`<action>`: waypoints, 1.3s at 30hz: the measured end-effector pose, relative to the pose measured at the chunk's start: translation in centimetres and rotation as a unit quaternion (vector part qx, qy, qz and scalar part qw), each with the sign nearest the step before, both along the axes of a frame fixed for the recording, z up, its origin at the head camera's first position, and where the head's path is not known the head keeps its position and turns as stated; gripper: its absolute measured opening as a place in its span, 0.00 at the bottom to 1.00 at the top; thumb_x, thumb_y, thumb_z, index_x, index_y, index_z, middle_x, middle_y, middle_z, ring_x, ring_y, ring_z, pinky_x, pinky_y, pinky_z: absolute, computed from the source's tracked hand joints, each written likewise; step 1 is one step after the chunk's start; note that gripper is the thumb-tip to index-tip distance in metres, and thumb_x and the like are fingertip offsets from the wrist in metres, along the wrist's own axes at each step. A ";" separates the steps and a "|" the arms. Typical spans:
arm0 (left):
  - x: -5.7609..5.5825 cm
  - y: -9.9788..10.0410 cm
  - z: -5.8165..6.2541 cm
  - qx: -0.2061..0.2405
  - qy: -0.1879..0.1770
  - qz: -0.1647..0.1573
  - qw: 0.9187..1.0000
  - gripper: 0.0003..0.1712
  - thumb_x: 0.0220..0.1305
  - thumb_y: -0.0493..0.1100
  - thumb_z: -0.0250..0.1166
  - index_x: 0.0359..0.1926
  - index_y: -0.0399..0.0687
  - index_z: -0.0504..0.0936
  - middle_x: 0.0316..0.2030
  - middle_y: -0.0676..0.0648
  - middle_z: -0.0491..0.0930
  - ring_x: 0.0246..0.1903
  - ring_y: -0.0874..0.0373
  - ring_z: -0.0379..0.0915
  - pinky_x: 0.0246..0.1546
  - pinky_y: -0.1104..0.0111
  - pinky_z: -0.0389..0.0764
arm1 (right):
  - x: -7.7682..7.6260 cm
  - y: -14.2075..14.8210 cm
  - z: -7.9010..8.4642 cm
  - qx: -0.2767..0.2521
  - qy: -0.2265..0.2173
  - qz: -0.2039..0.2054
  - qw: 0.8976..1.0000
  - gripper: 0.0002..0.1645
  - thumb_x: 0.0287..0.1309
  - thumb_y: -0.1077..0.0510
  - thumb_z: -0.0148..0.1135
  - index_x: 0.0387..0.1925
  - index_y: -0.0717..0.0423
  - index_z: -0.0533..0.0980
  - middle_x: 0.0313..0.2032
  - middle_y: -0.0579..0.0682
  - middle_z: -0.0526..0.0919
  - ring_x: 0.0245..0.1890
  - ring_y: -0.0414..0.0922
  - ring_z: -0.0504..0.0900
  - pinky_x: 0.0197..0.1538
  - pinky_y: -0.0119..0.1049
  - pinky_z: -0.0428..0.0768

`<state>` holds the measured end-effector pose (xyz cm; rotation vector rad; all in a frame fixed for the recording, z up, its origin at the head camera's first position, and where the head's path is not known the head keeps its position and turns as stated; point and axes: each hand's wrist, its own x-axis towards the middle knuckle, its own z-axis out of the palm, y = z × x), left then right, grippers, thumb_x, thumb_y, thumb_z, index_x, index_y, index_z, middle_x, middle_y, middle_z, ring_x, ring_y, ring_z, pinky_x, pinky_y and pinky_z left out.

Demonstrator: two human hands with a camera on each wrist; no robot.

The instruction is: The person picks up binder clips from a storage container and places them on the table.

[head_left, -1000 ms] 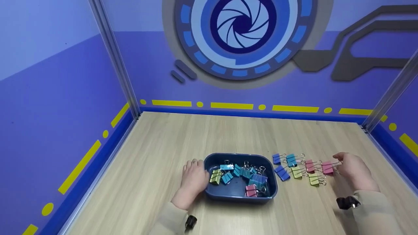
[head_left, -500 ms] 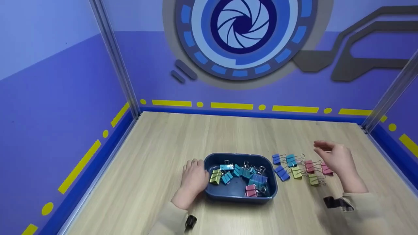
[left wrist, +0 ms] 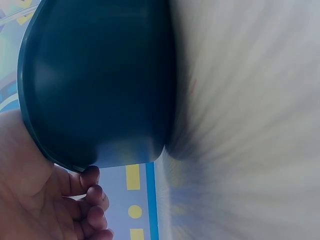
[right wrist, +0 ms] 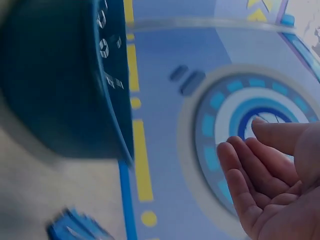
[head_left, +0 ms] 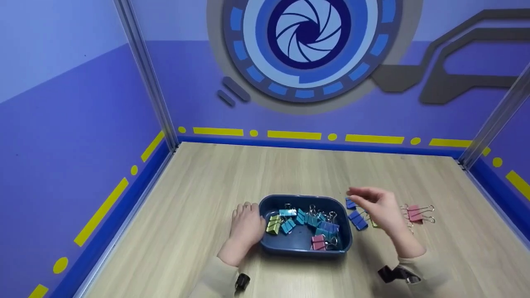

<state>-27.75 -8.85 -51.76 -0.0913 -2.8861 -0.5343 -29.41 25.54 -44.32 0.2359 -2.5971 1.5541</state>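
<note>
A dark blue plastic box (head_left: 304,251) stands on the table with several binder clips in teal, blue, yellow-green and pink inside. My left hand (head_left: 248,221) holds the box at its left rim; in the left wrist view its curled fingers (left wrist: 92,196) lie by the rim, while the thumb is hidden. Right of the box, my right hand (head_left: 383,209) hovers above the loose clips, fingers loosely bent, nothing between them in the right wrist view. Below it lie a blue binder clip (head_left: 358,220) and a pink binder clip (head_left: 415,213); the hand hides others.
The wooden table (head_left: 207,178) is closed in by a printed back wall (head_left: 178,91) and a left wall (head_left: 62,145), with metal posts at the corners. Inside the box, a pink binder clip (head_left: 318,242) lies near the front right.
My right hand has moved left from the pink clip at the far right of the loose clips, over the row towards the box. My left hand and the box have stayed put.
</note>
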 end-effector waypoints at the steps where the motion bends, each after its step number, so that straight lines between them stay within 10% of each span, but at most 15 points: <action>1: 0.0 0.0 0.0 0.000 -0.002 0.000 1.000 0.18 0.67 0.43 0.60 0.50 0.34 0.79 0.45 0.37 0.79 0.48 0.42 0.71 0.50 0.51 0.70 | 0.1 -0.7 -0.3 -0.006 -0.002 0.004 1.000 0.22 0.64 0.53 0.69 0.55 0.61 0.82 0.51 0.57 0.88 0.42 0.28 0.86 0.47 0.24 0.82; 16: 0.1 0.2 0.2 -0.002 -0.010 0.003 1.000 0.18 0.67 0.44 0.62 0.51 0.34 0.79 0.45 0.37 0.79 0.48 0.42 0.71 0.51 0.52 0.70 | 0.4 -9.3 -4.5 -0.040 0.006 0.114 0.993 0.18 0.60 0.61 0.71 0.52 0.64 0.84 0.46 0.57 0.90 0.42 0.37 0.88 0.44 0.27 0.83; 39: 0.0 -0.1 0.0 -0.004 0.014 -0.007 1.000 0.16 0.65 0.43 0.62 0.48 0.35 0.79 0.43 0.37 0.79 0.46 0.41 0.71 0.48 0.52 0.70 | -1.2 -14.4 -5.9 0.088 0.005 0.201 0.976 0.15 0.56 0.67 0.71 0.47 0.66 0.85 0.43 0.59 0.90 0.42 0.52 0.89 0.45 0.37 0.85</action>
